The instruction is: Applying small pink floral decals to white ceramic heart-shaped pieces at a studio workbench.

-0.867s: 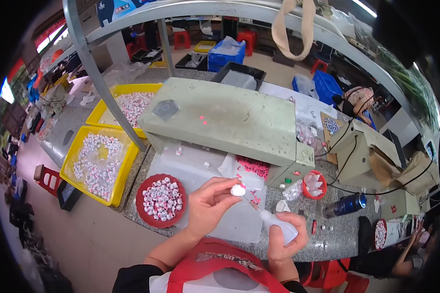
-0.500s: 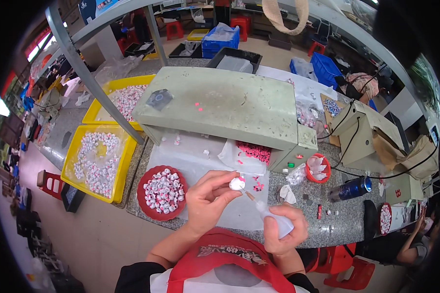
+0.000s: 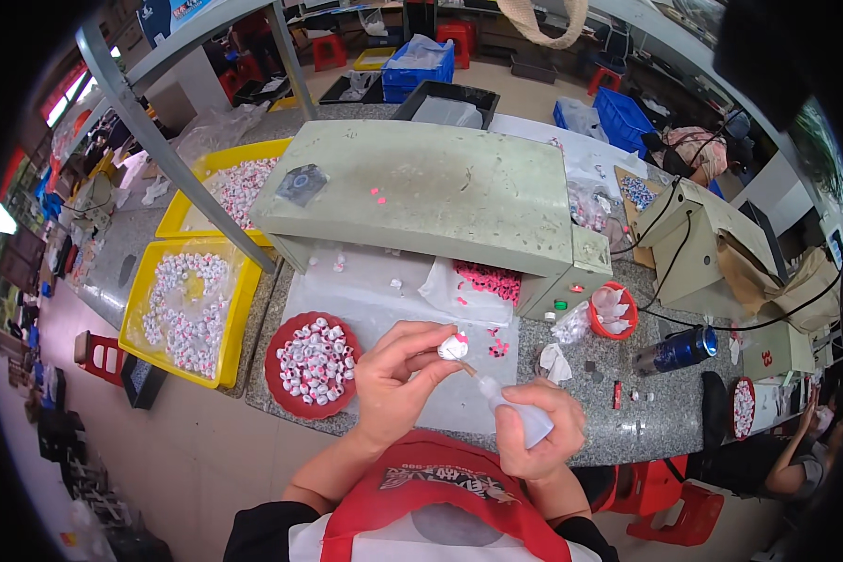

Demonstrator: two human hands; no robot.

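Rounded white piece [image 3: 453, 347], pinched by left fingers [image 3: 412, 345]; right fingers [image 3: 510, 435] clasp translucent, thin-nozzled bottle [image 3: 534, 423].

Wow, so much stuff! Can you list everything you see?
Held piece: one, white and pink, left hand
Squeeze bottle: one, whitish, right hand
Round dishes: two, red, left and far right
Small pieces: many, white and pink, in dishes and trays
Large trays: two, yellow, left
Long box: one, pale green, mid-table
Little bits: many, pink, around the box
Tub: one, red, right of the box
Flask: one, blue, right
Crates: several, blue, background
Stools: several, red, floor
Other people: at least two, partly dark clothes, right
Background clutter: too jumbled to count
Apron: one, red and white, on the person
Hands: two, bare, centre
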